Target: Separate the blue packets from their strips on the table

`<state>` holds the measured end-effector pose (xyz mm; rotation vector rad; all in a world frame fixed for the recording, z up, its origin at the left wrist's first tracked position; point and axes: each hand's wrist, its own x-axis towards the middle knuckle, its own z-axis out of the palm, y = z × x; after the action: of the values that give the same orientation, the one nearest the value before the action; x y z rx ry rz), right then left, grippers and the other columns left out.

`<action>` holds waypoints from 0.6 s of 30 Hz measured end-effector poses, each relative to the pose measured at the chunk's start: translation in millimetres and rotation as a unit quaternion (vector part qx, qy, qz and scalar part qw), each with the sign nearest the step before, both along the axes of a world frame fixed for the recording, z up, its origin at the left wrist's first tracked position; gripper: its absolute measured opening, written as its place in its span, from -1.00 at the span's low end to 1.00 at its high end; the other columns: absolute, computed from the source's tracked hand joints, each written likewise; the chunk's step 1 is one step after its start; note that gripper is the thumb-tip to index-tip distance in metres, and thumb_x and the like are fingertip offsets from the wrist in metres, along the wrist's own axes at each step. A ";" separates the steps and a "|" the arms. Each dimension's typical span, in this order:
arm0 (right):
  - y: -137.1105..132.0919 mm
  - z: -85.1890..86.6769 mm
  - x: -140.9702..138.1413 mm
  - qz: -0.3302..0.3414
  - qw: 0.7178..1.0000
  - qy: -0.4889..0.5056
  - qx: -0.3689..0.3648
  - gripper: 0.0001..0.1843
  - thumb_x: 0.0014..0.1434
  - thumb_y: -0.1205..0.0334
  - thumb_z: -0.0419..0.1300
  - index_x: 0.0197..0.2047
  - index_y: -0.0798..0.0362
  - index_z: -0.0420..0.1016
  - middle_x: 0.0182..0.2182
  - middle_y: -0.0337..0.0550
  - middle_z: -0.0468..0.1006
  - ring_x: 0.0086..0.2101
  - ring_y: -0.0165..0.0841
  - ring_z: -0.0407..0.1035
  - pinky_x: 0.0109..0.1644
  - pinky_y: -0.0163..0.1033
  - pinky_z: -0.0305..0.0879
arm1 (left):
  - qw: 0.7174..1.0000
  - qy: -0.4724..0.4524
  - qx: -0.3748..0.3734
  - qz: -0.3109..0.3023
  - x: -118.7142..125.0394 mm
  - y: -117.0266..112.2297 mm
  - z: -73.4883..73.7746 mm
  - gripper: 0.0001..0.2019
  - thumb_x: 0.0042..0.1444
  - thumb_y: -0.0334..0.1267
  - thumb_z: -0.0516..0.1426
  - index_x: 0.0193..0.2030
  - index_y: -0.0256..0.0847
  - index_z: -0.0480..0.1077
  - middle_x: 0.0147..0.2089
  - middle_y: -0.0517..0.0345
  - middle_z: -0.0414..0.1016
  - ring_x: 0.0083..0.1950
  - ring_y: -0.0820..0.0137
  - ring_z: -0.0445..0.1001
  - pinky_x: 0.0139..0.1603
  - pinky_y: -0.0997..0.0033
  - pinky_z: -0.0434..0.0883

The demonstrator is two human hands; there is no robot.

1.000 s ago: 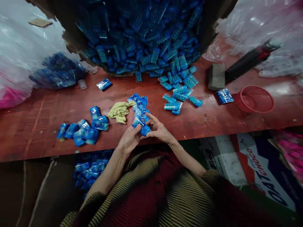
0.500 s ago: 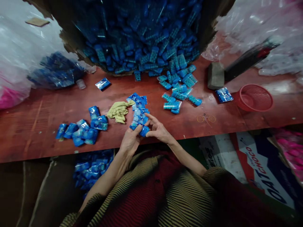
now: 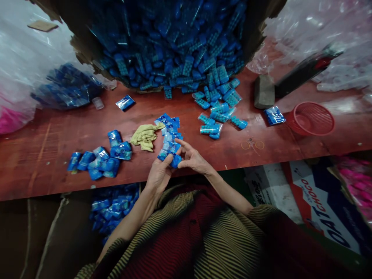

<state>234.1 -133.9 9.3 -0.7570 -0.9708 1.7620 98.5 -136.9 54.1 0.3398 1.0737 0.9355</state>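
Blue packet (image 3: 175,159) pinched between fingers of left hand (image 3: 158,175) and right hand (image 3: 194,159), red table (image 3: 52,155) edge, yellow cloth (image 3: 144,135) beside.

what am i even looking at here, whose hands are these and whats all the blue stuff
This is one picture from a camera worn on a person's head, looking down at their own two bare hands, so you see the work as they see it. The left hand and the right hand together hold a small blue packet at the near edge of a red table. A strip of the same blue packets runs away from it across the table. Beside it lie a yellow cloth, a heap of wrapped packets, loose blue pieces spilling from a big torn box, and a red basket.
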 end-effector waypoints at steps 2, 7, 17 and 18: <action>-2.6 -0.1 -5.0 -0.011 1.000 -0.010 -0.004 -0.06 -0.23 0.28 0.42 0.22 -0.18 0.17 -0.34 -0.36 0.33 -0.38 -0.49 0.30 -0.23 -0.36 0.34 | 1.000 0.008 -0.004 0.026 2.3 0.4 -1.1 -0.65 -0.22 -0.25 0.36 -0.25 -0.30 0.45 -0.38 0.12 0.57 -0.27 0.31 0.55 -0.22 0.37 0.49; -4.6 -0.5 -6.8 -0.055 0.998 -0.032 -0.012 -0.13 -0.18 0.30 0.37 0.22 -0.14 0.17 -0.36 -0.35 0.34 -0.37 -0.48 0.27 -0.21 -0.34 0.33 | 1.000 -0.010 -0.012 -0.007 -6.4 4.5 0.7 -0.67 -0.18 -0.26 0.35 -0.24 -0.27 0.44 -0.36 0.14 0.58 -0.38 0.40 0.54 -0.35 0.46 0.50; 0.1 -0.6 -3.2 -0.041 0.998 0.014 -0.046 -0.36 -0.16 0.35 0.33 0.05 -0.07 0.36 -0.33 -0.34 0.38 -0.31 -0.49 0.31 -0.15 -0.36 0.31 | 0.999 0.003 0.028 0.022 -4.2 2.5 -5.0 -0.64 -0.26 -0.22 0.37 -0.29 -0.30 0.43 -0.39 0.15 0.57 -0.35 0.39 0.54 -0.24 0.35 0.52; -1.0 -0.4 -6.1 -0.049 0.998 0.009 -0.042 -0.38 -0.16 0.35 0.34 0.03 -0.06 0.37 -0.34 -0.34 0.38 -0.32 -0.50 0.31 -0.15 -0.35 0.31 | 0.999 0.006 0.024 0.032 -2.1 2.6 -5.7 -0.63 -0.27 -0.21 0.38 -0.29 -0.29 0.44 -0.39 0.15 0.57 -0.35 0.39 0.54 -0.23 0.35 0.52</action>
<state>228.0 -134.9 8.8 -0.8270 -0.8382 1.7299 96.4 -134.3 48.5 0.3529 1.0800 1.0182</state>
